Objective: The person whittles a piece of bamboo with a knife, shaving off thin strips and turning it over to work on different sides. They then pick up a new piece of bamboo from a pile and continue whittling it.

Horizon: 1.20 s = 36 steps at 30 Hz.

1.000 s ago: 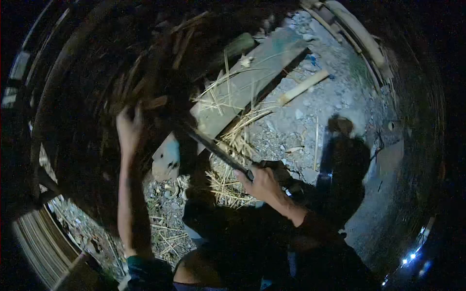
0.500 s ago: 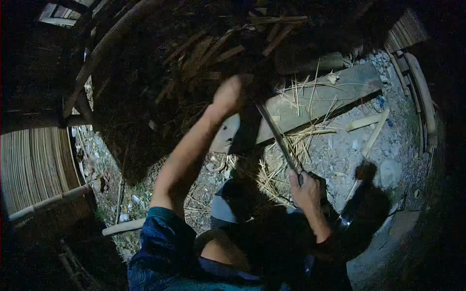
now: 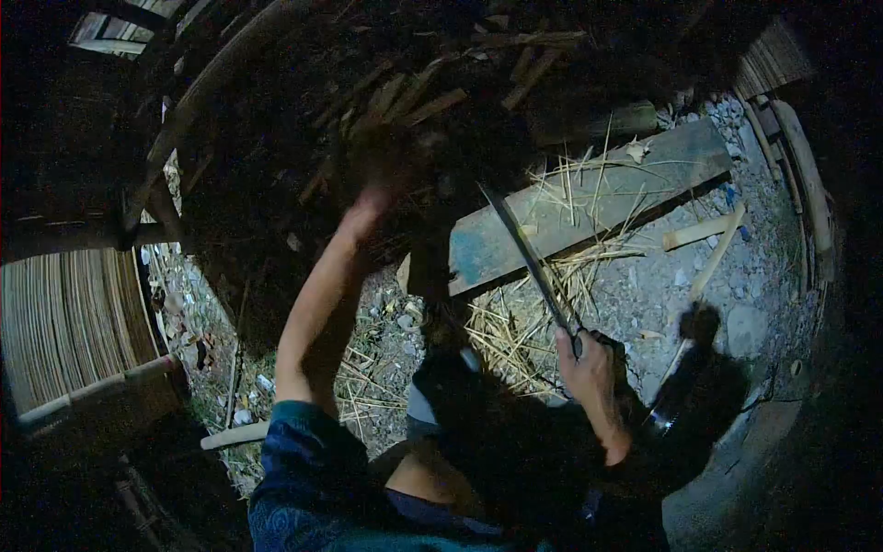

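My right hand [image 3: 589, 361] is closed around the handle of a long-bladed knife [image 3: 526, 250], like a machete. Its dark blade slants up and to the left, passing over the near left part of a wooden plank [image 3: 602, 184]. Thin straw-like strips [image 3: 575, 179] lie across the plank. Beyond the plank's left end, my left hand [image 3: 382, 175] reaches forward into deep shadow. Blur and darkness hide its fingers, so whether it holds anything does not show.
More strips [image 3: 506, 345] are heaped on the stony ground below the plank. Pale split bamboo pieces [image 3: 704, 232] lie to the right. Split wood [image 3: 414, 97] is piled in the dark at the back. A slatted panel [image 3: 78, 317] stands at the left.
My left hand has moved left, away from the plank's end and into shadow. A pale shape near that end is no longer visible there. My right hand keeps its hold on the knife.
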Motion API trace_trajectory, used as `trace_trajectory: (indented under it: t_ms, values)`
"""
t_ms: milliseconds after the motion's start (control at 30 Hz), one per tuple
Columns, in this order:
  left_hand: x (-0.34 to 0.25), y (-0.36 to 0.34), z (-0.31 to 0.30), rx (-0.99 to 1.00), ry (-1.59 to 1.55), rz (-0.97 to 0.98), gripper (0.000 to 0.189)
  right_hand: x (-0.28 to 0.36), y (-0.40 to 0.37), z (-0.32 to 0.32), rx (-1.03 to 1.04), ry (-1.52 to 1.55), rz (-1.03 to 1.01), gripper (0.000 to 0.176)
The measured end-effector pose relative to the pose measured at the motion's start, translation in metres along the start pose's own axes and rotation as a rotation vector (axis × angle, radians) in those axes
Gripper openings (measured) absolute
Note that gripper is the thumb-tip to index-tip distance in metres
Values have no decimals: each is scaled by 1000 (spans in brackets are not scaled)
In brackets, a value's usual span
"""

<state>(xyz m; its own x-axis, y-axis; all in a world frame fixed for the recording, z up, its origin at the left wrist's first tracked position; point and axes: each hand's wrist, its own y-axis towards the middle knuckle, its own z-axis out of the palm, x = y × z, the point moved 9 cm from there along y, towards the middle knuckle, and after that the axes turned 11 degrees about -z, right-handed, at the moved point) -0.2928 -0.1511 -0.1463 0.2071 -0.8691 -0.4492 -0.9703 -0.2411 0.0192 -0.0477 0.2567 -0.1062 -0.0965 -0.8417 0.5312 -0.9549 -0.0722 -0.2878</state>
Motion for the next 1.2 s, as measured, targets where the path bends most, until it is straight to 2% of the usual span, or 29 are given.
trace_trajectory:
  t_ms: [67,133,233,300,367,433,467,500,533,567,600,633,700,733,767,833,867,900,967,1000,1033,1100,1133,1167,1200]
  values:
    - [35,-2,-48,-220,-210,-55,43,-1,0,5,-2,159,-45,48]
    - [-14,-27,-133,-334,-688,8,33,6,1,1,39,146,-18,48]
    - [-64,-56,-178,-355,-815,-78,28,3,0,-2,138,253,111,47]
    - [-84,-74,-172,-357,-874,9,34,-31,-7,11,172,228,185,54]
    - [-68,-86,-143,-326,-801,-132,32,-60,-17,25,185,221,240,58]
    - [-113,-116,-131,-193,-990,-266,31,-72,-25,30,158,283,165,59]
    - [-113,-125,-112,-155,-983,-309,33,-79,-24,14,13,246,342,50]
    - [-114,-133,-94,-117,-975,-349,36,-64,-19,0,-3,249,366,50]
    - [-133,-143,-92,-136,-931,-300,41,-41,-13,-16,15,294,316,48]
    - [-142,-153,-81,-173,-1062,-355,43,-29,-11,-24,34,340,262,47]
    - [-145,-160,-72,-71,-1023,-431,43,-26,-6,-20,-58,273,119,45]
    - [-146,-170,-64,27,-977,-507,44,-32,-13,-15,-69,279,137,45]
    - [-139,-184,-66,-30,-739,-515,44,6,-7,-27,-123,494,52,47]
    - [-161,-184,-86,-36,-666,-328,44,25,-5,-42,-170,567,-66,42]
    - [-165,-188,-89,23,-674,-340,45,26,-7,-37,-175,577,-54,42]
    - [-173,-191,-101,164,-363,-434,49,35,-8,-27,-176,554,-140,38]
    - [-169,-192,-104,168,-351,-431,49,43,-8,-30,-86,446,-134,35]
    - [-164,-194,-102,199,-373,-455,54,41,-8,-23,-86,457,-129,35]
    - [-162,-196,-102,234,-386,-476,58,71,-15,-30,-308,209,-518,34]
    - [-166,-198,-103,274,-508,-521,57,76,-26,-50,-641,229,-592,34]
    - [-169,-200,-100,311,-632,-566,58,75,-27,-52,-642,233,-586,34]
    - [-162,-198,-96,294,-651,-600,60,64,-8,-16,-141,348,-354,36]
    - [-147,-201,-82,373,-815,-679,57,61,-9,-16,-140,350,-347,36]
    - [-143,-205,-72,451,-981,-759,54,70,-15,-24,-221,182,-490,35]
    - [-150,-205,-72,526,-994,-672,52,83,-22,-30,-297,10,-631,35]
